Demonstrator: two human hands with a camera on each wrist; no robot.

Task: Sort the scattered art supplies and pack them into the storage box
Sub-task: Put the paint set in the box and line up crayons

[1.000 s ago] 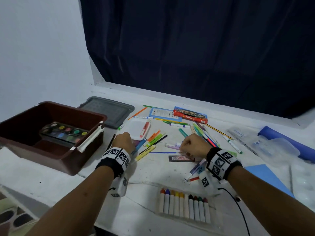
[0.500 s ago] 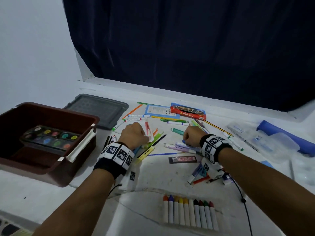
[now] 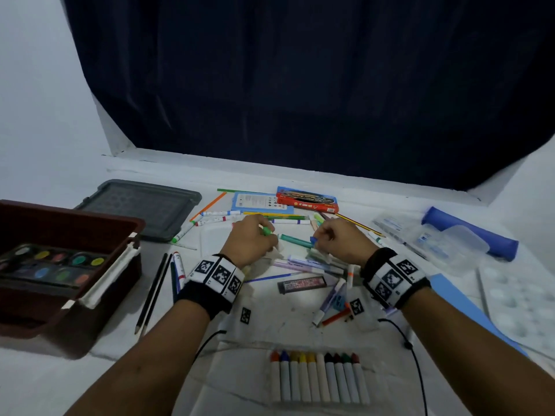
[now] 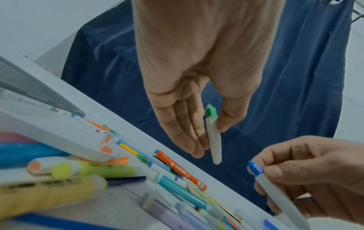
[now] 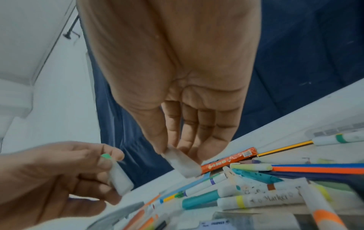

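Crayons in both hands, lifted just above the pile of markers [image 3: 303, 259] at mid-counter. Green crayon [image 4: 212, 132] pinched by left hand [image 3: 250, 240] between thumb and fingers, green tip up, white wrapper hanging below the fingers. Blue crayon [image 4: 275, 191] pinched the same way by right hand [image 3: 339, 240]; blue tip seen only from the left wrist and head views, hidden behind the fingers in the right wrist view, where only the white wrapper end shows. Hands close together but apart, not touching. Labels on most markers blurred, unreadable. Lower part of the pile hidden under the wrists in the head view.

Storage box [image 3: 90, 298] well to the left, at the near left edge of the counter [image 3: 186, 370], open, with a paint palette [image 3: 51, 265] inside and bare floor showing at its near side. Grey lid [image 3: 144, 205] just beyond the box. Row of crayons [image 3: 318, 382] lying near, between the forearms. Two pencils [image 3: 153, 295] between box and left wrist. Red pencil pack [image 3: 306, 201] far, by the dark curtain [image 3: 300, 85]. Right side crowded: clear case [image 3: 435, 238], blue pouch [image 3: 471, 232], white mixing tray [image 3: 522, 304] cut off at the frame edge.
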